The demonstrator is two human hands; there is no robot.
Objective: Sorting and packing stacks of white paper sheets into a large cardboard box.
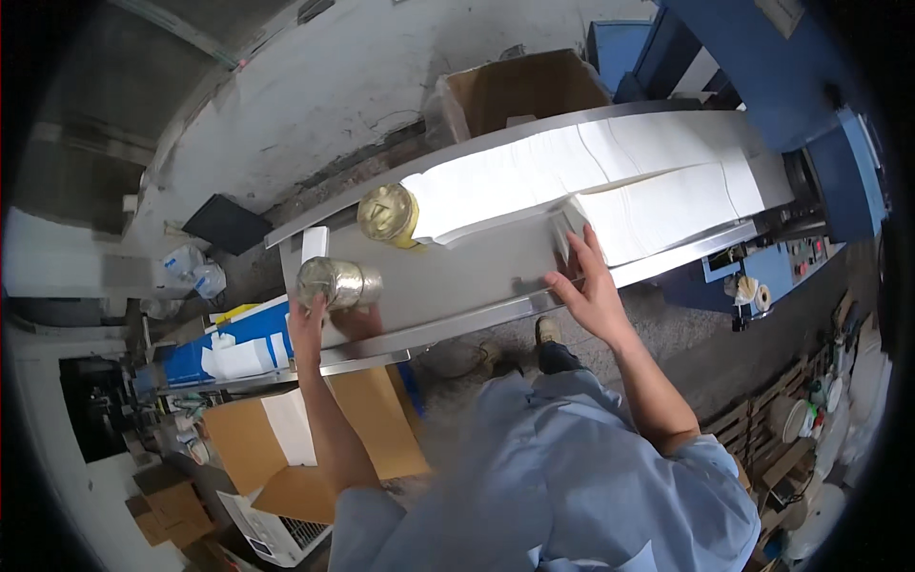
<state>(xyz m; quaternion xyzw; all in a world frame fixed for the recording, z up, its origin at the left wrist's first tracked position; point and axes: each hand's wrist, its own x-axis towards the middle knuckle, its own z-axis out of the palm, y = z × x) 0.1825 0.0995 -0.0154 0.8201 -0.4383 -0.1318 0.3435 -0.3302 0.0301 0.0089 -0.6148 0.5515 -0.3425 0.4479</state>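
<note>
My left hand [305, 332] grips the near left end of a tape-wrapped, shiny yellowish cylinder [355, 283] lying on its side on a grey metal trough [467, 276]. Farther back, a similar wrapped cylinder [385, 214] stands against the left end of a long row of white paper sheets [515, 181]. A shorter near row of white sheets [658, 217] ends close to my right hand [593, 294]. That hand's thumb and fingers are apart; the fingertips reach the row's left end face, though contact is hard to tell.
Blue machinery [801, 57] stands at the trough's right end. Behind the trough is a plastic-lined carton [524, 91]. An open cardboard box [253, 434] sits below its near left edge. A blue panel with white pieces [224, 353] lies at the left. A small white block [315, 242] rests by the trough's left end.
</note>
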